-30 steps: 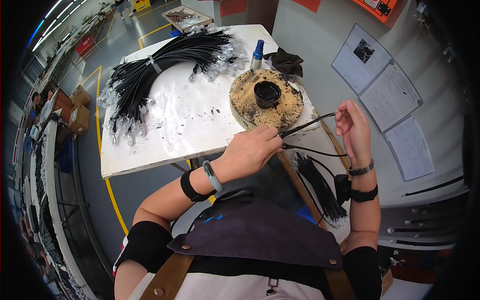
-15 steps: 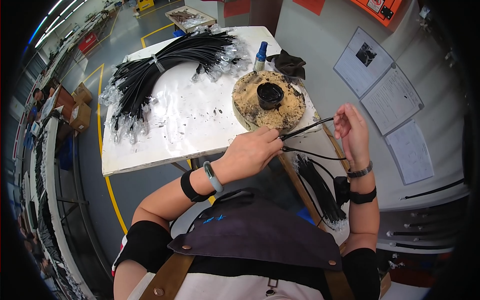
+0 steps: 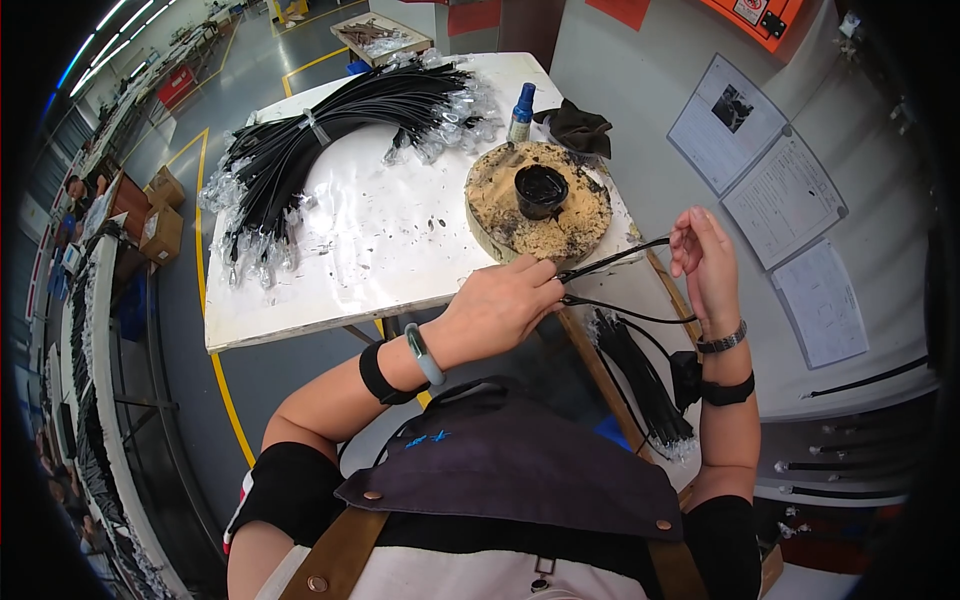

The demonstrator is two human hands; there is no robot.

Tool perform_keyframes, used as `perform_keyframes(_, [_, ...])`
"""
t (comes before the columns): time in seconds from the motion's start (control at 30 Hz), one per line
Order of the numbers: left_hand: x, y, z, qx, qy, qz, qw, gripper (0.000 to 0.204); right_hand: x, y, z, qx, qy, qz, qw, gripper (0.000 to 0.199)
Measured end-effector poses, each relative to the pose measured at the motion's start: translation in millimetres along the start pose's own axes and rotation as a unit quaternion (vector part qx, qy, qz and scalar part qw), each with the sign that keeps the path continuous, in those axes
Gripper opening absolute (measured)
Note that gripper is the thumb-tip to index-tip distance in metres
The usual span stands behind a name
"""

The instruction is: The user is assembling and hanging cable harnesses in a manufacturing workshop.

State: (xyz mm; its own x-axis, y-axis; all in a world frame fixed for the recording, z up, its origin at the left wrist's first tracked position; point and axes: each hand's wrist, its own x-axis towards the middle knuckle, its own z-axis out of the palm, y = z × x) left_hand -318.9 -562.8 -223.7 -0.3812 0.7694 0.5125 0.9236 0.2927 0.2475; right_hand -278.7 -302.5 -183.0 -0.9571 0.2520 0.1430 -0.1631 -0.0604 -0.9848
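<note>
My left hand is closed in a pinch on thin black cables beside the white table's near right corner. From there one strand runs up to the fingers of my right hand, and a lower strand reaches its palm near the wrist. My right hand is loosely curled around the cable, its fingers bent and close together. Just beyond my left hand is a round pad with a tan, black-stained top. A small cup of black stuff stands on that pad.
On the white table lies a large tied bundle of black cables with clear-wrapped ends. A blue-capped bottle and a dark cloth are behind the pad. Another cable bundle lies below my right hand. Paper sheets hang on the right wall.
Both hands keep nearly the same place and hold. My right hand and the cable strands have shifted very slightly to the right.
</note>
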Motion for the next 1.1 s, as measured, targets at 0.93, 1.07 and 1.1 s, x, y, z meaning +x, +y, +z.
perform_keyframes(0.93, [-21.7,-8.2,8.9,-0.011,-0.008,-0.033,0.999,0.014,38.2,-10.3,24.9,-0.056,0.011,-0.088,0.995,0.025])
perform_keyframes(1.07, [-27.8,-7.9,6.3,0.0,-0.034,-0.048,0.998,0.013,70.5,8.9,43.5,-0.114,-0.012,-0.135,0.984,0.027])
perform_keyframes(1.1, [-29.1,-8.2,6.0,0.001,-0.041,-0.052,0.998,0.013,75.3,14.9,46.1,-0.137,-0.019,-0.134,0.981,0.027])
